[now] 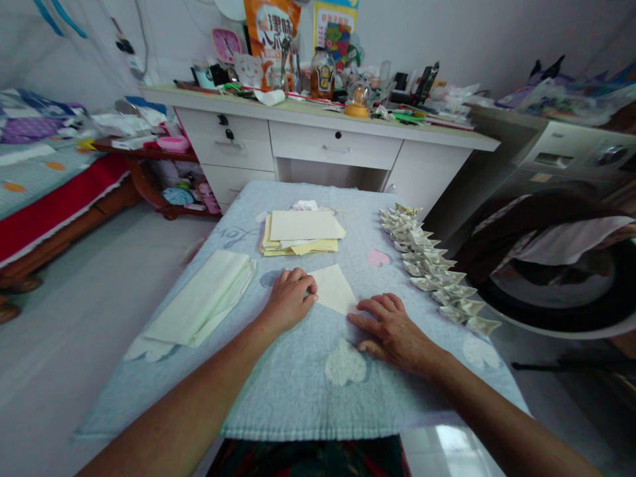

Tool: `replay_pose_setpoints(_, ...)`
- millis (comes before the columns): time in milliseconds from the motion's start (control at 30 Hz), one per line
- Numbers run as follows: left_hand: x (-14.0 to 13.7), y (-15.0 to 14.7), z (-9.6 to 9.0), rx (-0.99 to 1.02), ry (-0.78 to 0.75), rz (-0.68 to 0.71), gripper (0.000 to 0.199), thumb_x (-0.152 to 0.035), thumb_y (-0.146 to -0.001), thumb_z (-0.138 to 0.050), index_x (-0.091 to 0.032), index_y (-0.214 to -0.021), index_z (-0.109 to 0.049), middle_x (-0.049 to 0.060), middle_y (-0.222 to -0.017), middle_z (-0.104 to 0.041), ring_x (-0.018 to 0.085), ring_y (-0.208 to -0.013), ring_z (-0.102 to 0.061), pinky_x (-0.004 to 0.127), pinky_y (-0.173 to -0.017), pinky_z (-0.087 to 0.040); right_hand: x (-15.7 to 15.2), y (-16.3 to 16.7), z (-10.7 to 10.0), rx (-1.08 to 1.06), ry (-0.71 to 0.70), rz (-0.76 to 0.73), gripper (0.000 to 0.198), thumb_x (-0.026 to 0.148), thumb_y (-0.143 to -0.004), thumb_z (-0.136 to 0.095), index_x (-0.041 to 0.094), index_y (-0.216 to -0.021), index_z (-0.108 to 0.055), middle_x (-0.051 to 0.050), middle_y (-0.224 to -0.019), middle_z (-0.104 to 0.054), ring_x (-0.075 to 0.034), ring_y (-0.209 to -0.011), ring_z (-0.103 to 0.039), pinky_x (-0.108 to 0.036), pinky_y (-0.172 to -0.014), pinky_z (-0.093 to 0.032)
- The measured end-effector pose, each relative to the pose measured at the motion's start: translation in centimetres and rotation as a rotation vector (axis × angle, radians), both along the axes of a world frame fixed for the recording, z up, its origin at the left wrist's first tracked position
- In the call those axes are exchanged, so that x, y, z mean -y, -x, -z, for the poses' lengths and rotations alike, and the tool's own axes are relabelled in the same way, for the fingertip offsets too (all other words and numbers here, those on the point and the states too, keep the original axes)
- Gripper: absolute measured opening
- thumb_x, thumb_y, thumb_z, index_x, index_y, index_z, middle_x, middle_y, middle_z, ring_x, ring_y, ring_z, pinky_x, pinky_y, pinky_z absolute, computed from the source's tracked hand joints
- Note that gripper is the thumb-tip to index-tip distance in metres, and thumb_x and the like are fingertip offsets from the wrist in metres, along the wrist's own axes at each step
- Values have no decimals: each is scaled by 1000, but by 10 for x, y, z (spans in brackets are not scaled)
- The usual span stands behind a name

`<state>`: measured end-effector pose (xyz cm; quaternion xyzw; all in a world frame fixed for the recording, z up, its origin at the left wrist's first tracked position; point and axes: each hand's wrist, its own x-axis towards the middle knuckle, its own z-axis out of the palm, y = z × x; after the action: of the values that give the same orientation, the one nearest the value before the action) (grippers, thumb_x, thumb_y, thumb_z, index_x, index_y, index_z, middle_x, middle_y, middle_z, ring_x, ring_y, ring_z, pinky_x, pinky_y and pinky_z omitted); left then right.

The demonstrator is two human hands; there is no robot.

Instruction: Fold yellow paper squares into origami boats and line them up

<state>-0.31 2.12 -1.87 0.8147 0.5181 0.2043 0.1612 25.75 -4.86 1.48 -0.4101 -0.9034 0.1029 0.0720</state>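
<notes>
A cream sheet of paper point(334, 289) lies at an angle on the cloth-covered table, between my two hands. My left hand point(292, 298) is closed at the sheet's left edge, thumb and fingers pinched on it. At the sheet's right corner rests my right hand point(392, 332), palm down with its fingers apart, the fingertips touching or very near the paper. Beyond the sheet sits a stack of cream and yellow paper point(304, 226). Left of my left hand is a folded pile of pale green paper point(201, 298).
Several folded paper boats point(427, 258) stand in rows along the table's right side. Behind the table is a white desk point(318, 119) crowded with jars and packets. A washing machine point(561, 199) with its door open and clothes hanging out stands right; a bed point(50, 192) is left.
</notes>
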Motion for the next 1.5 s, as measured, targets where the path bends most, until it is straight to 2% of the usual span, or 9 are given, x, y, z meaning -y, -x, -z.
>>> replay_pose_setpoints(267, 2, 2, 1, 17, -44, 27, 6, -23, -80, -59, -21, -85, -61, 4, -95, -57, 23, -94, -48, 37, -86, -37, -14, -2, -11, -120, 20, 119, 22, 37, -92, -53, 24, -93, -70, -9, -113, -59, -25, -106, -50, -44, -93, -33)
replay_pose_setpoints(367, 2, 2, 1, 25, -61, 37, 8, -23, -80, -60, -21, -88, -61, 4, -96, -58, 23, -95, -49, 37, -86, -38, -38, 15, -10, -181, 41, 259, 22, 28, -89, -55, 17, -106, -64, -10, -106, -63, -22, -98, -56, -36, -87, -39)
replay_pose_setpoints(467, 2, 2, 0, 57, -67, 48, 12, -23, -80, -61, -21, -92, -60, 4, -99, -57, 23, -97, -50, 37, -87, -39, -60, 37, -3, -200, 112, 433, 48, 28, -85, -59, 11, -129, -48, -13, -107, -64, -20, -90, -60, -32, -80, -43)
replay_pose_setpoints(600, 1, 3, 1, 94, -76, 46, 20, -28, -79, -65, -21, -96, -58, 5, -101, -55, 24, -99, -51, 38, -89, -40, -73, 55, 8, -206, 135, 540, 64, 29, -80, -62, 11, -137, -37, -12, -102, -65, -21, -88, -61, -31, -77, -43)
replay_pose_setpoints(733, 1, 3, 5, 104, -85, 34, 34, -28, -76, -68, -21, -107, -54, 6, -107, -54, 26, -105, -50, 41, -94, -41, -75, 57, 15, -363, 220, 562, 70, 21, -74, -64, 13, -138, -34, -4, -84, -64, -17, -74, -59, -28, -67, -42)
replay_pose_setpoints(867, 1, 2, 9, 199, -78, -19, 60, -25, -74, -69, -23, -127, -42, 9, -124, -48, 28, -118, -47, 45, -101, -39, -77, 51, 21, -732, 383, 577, 72, 21, -71, -65, 17, -136, -34, 5, -73, -56, -12, -63, -54, -23, -58, -40)
replay_pose_setpoints(1033, -1, -1, 11, 503, 65, -125, 82, -27, -72, -70, -23, -139, -22, 14, -135, -43, 24, -114, -54, 44, -97, -44, -76, 47, 22, -1150, 733, 484, 45, 30, -68, -70, 15, -109, -56, 5, -68, -54, -7, -52, -45, -20, -46, -33)
replay_pose_setpoints(1267, -4, -5, -1, 978, 432, -120, 60, -36, -74, -66, -18, -125, -38, 9, -106, -62, 19, -97, -63, 36, -86, -49, -67, 57, 19, -1423, 976, 405, 36, 31, -64, -81, 16, -91, -63, 2, -65, -61, -8, -50, -51, -22, -48, -45)
replay_pose_setpoints(1500, 0, -6, -9, 1039, 422, -152, 40, -30, -75, -62, -19, -111, -50, -1, -82, -60, 12, -70, -60, 24, -66, -46, -60, 61, 21, -1325, 1081, 320, 34, 35, -66, -81, 13, -88, -67, -2, -68, -66, -11, -56, -59, -26, -57, -51)
